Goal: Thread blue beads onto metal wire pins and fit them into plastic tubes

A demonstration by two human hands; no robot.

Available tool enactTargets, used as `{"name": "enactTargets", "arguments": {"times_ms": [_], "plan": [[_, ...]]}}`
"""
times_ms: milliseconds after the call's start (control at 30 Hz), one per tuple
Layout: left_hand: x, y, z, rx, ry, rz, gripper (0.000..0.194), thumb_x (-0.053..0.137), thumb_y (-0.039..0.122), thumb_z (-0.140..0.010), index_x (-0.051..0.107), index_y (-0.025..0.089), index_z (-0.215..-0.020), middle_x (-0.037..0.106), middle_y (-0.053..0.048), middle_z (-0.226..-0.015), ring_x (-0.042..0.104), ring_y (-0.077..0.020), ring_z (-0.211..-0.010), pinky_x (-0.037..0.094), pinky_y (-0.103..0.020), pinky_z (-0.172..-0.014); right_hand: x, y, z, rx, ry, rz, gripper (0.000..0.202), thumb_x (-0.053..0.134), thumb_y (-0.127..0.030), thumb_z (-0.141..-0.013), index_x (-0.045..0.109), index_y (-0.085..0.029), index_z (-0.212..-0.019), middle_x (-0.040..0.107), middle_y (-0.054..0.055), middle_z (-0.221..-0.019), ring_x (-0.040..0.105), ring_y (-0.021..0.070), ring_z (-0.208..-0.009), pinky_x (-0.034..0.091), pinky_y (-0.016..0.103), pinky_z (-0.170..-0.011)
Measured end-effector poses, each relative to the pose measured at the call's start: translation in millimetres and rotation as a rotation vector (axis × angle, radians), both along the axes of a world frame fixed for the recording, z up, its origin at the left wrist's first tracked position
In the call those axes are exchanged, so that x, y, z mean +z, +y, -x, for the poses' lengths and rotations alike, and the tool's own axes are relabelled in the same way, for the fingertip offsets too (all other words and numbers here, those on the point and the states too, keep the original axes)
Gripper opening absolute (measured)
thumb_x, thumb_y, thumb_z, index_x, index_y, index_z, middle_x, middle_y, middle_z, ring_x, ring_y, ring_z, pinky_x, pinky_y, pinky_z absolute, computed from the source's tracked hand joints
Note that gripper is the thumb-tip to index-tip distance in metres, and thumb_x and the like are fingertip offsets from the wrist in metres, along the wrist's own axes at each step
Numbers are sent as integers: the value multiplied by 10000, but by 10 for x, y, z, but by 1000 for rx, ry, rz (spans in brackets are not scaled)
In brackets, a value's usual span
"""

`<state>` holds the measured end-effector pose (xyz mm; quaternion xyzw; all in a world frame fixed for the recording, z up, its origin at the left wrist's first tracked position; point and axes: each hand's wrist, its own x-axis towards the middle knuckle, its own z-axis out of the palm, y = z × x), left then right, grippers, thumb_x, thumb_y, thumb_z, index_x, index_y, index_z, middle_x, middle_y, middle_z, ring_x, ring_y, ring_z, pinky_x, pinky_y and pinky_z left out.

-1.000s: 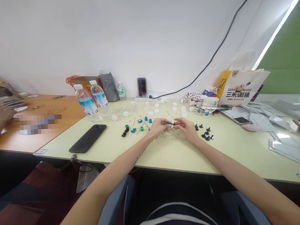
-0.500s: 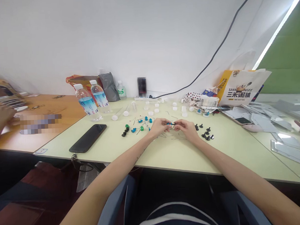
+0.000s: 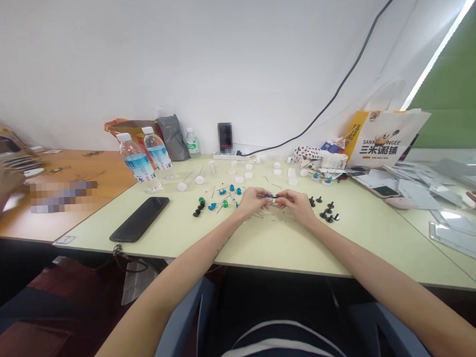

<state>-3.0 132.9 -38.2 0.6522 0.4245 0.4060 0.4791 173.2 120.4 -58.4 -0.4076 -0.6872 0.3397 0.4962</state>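
Note:
Over the middle of the table, my left hand [image 3: 252, 202] pinches a small blue plastic piece [image 3: 268, 196] between its fingertips. My right hand [image 3: 296, 203] meets it there, its closed fingers on a small black piece [image 3: 276, 197]. The two pieces are end to end; fingers hide whether they are joined. Left of my hands lie several blue parts [image 3: 238, 190], a green part [image 3: 225, 204] and a row of black parts [image 3: 199, 208]. Several black flanged parts [image 3: 329, 212] are scattered beside my right hand. Thin metal pins [image 3: 278, 220] lie under and around both hands.
Clear tubes and white caps [image 3: 249, 175] stand toward the wall. A phone [image 3: 140, 219] and two water bottles [image 3: 143, 167] are on the left. At right are a paper bag [image 3: 382, 140] and flat clear pieces [image 3: 457, 237]. Other people's hands [image 3: 2, 191] show at both edges.
My hands hold nearly the same place and grip. At the right edge, another person's hand has shifted slightly to the left.

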Motion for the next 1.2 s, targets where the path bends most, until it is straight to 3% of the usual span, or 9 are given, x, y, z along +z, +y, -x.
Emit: {"name": "enactTargets", "arguments": {"times_ms": [267, 333, 467, 533, 667, 733, 933, 1200], "plan": [[-14, 15, -6, 0, -24, 5, 188, 678, 174, -673, 637, 79, -830, 627, -34, -587, 583, -104, -502, 452, -200, -489, -18, 22, -11, -16, -54, -41, 267, 575, -413, -757, 634, -169, -848, 659, 27, -665, 628, 178, -589, 539, 331, -626], [-5, 8, -8, 11, -38, 14, 193, 678, 173, -674, 634, 78, -835, 634, -40, -600, 587, -105, -504, 446, -197, -482, 6, 2, -9, -102, -133, -145, 292, 560, -418, -780, 621, -168, -917, 647, 44, -726, 612, 177, -617, 528, 328, -620], [11, -7, -10, 3, -47, 20, 188, 673, 176, -680, 639, 81, -838, 645, -48, -634, 587, -97, -515, 444, -188, -484, 49, -151, 71, -280, -340, -547, 297, 498, -336, -851, 567, -168, -1086, 581, 116, -967, 579, 221, -862, 493, 383, -777], [16, -11, -10, 5, -46, 13, 176, 682, 150, -662, 644, 80, -819, 641, -43, -622, 586, -95, -528, 450, -186, -502, 57, -280, 169, -188, -463, -748, 298, 471, -265, -871, 541, -174, -1146, 563, 133, -1031, 544, 233, -973, 471, 388, -835], [29, -23, -19, 33, -49, 39, 153, 669, 112, -662, 635, 72, -806, 622, -28, -575, 565, -85, -489, 448, -190, -489, 90, -523, 415, 269, -823, -1146, 386, 401, -99, -886, 453, -164, -1263, 541, 111, -1214, 464, 191, -1156, 402, 350, -954], [33, -28, -25, 26, -44, 28, 161, 672, 129, -671, 631, 70, -816, 614, -23, -560, 559, -84, -472, 436, -187, -464, 124, -588, 513, 415, -918, -1238, 402, 380, -85, -890, 425, -125, -1287, 470, 106, -1317, 391, 171, -1240, 347, 326, -1024], [10, -9, -35, 2, 8, 14, 174, 682, 152, -678, 629, 73, -824, 601, -15, -526, 571, -92, -480, 440, -185, -463, 182, -608, 608, 408, -1021, -1204, 410, 305, -101, -911, 378, -86, -1315, 363, 92, -1403, 310, 172, -1299, 310, 336, -1074], [-31, 3, -32, -1, -36, 14, 182, 678, 158, -674, 631, 75, -829, 617, -20, -572, 565, -86, -485, 439, -192, -468, 141, -588, 537, 384, -999, -1213, 374, 343, -79, -896, 436, -93, -1258, 544, 125, -1230, 453, 188, -1196, 406, 347, -988]]}}
